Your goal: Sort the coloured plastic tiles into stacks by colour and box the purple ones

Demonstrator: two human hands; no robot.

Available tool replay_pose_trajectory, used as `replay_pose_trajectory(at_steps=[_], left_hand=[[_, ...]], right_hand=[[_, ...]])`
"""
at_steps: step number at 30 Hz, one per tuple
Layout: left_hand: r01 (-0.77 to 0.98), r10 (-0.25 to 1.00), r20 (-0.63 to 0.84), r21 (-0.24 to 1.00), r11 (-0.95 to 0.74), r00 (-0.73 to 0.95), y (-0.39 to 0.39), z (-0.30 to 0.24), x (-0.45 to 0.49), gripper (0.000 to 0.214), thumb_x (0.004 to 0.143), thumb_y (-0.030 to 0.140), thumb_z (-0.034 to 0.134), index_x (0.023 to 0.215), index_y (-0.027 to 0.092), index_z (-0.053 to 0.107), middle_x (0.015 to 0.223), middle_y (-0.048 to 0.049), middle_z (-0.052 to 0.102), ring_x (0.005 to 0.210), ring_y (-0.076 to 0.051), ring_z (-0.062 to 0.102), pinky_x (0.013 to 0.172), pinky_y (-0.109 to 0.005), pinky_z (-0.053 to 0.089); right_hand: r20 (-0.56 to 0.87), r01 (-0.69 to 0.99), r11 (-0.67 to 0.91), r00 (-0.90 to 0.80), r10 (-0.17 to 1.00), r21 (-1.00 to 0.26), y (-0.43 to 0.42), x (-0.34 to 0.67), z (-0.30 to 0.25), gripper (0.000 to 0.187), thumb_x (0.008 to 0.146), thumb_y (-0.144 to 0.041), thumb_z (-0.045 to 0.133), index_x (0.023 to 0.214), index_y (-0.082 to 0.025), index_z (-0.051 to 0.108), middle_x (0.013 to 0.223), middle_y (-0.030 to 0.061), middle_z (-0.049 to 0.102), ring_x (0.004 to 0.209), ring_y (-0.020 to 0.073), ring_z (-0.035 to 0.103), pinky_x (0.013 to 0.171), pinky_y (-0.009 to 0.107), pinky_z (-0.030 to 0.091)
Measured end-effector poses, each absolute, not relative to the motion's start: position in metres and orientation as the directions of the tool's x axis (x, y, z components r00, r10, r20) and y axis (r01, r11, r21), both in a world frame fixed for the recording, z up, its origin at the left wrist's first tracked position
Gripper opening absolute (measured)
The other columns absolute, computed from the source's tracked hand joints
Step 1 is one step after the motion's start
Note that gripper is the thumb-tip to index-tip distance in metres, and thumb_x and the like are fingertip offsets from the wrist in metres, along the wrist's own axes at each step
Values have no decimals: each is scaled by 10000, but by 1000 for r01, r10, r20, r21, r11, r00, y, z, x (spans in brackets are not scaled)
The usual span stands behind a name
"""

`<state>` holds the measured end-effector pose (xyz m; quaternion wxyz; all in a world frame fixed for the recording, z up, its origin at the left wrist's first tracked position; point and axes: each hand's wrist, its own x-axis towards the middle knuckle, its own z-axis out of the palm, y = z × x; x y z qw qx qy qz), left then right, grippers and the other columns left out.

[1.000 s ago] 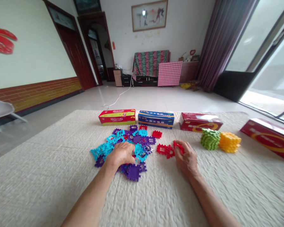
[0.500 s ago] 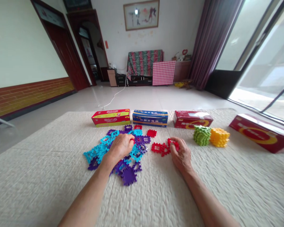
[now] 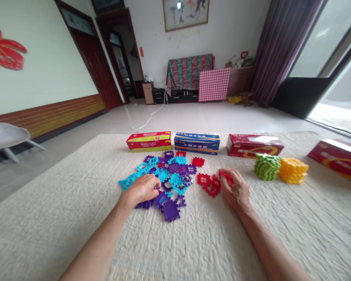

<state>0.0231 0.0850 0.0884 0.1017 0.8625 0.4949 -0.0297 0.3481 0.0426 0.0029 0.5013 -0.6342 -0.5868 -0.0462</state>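
Note:
My left hand (image 3: 143, 188) is over the left side of a loose pile of notched plastic building tiles, its fingers curled downward. A bit of a red tile (image 3: 160, 191) shows at its fingertips; whether they grip it is hidden. The pile mixes light blue tiles (image 3: 175, 180) with purple tiles (image 3: 171, 210). To the right, my right hand (image 3: 236, 190) is closed around red notched tiles (image 3: 226, 177), resting low at the blanket. Touching or close beside its fingers lie more red tiles (image 3: 213, 187). A single solid red tile (image 3: 198, 161) lies between the pile and the boxes.
A green tile stack (image 3: 266, 168) and a yellow tile stack (image 3: 293, 170) stand at right. Behind are a red-and-yellow box (image 3: 149, 142), a blue box (image 3: 197, 144) and two dark red boxes (image 3: 254, 146), all on a cream quilted cover (image 3: 204, 242). A white chair (image 3: 8, 134) is at far left.
My left hand has moved left and nearer to me over the pile. My right hand stays at the red tiles. The whole view has shifted toward the left.

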Motion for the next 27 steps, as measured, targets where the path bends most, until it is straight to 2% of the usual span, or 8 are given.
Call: replay_pose_trajectory(at_steps=[6,12,14,17,21,27], left_hand=[[855,848,-137,-3,-518,513,77,75,14,291,750,124,452,965,205,632,991,-64,595,989,-212,543,890,-313,407],[850,845,-121,-11,-527,522,77,72,14,205,745,138,478,880,201,619,951,-61,576,947,-213,531,871,-316,409],[852,846,-103,44,-521,523,78,74,14,175,759,166,485,862,203,621,930,-50,582,934,-199,536,852,-301,413],[840,849,-68,204,-503,524,80,82,16,177,737,214,533,879,217,638,899,-21,600,877,-171,561,812,-277,427],[779,856,71,382,-497,512,81,94,38,215,699,193,544,884,214,651,887,-4,644,834,-159,592,793,-277,444],[642,768,184,450,-620,613,73,88,113,272,732,180,544,974,210,665,948,-20,698,892,-170,631,850,-277,470]], right_hand=[[634,790,177,314,707,-588,43,350,0,184,784,-272,497,871,-216,649,932,53,676,853,213,623,795,337,463],[633,782,188,311,709,-594,43,349,0,183,789,-265,494,872,-217,650,923,48,676,850,209,625,791,328,464],[636,777,194,315,705,-599,44,349,0,180,786,-255,497,876,-216,649,917,48,675,849,205,625,792,322,465],[636,769,200,319,702,-607,44,349,-1,177,787,-247,500,885,-214,644,912,49,674,844,202,624,793,320,466],[629,764,189,336,701,-617,44,348,0,191,797,-258,485,899,-205,637,905,55,671,838,204,621,790,328,465],[615,738,181,371,695,-650,40,347,5,227,823,-294,460,946,-194,622,926,65,672,843,204,623,785,329,470]])
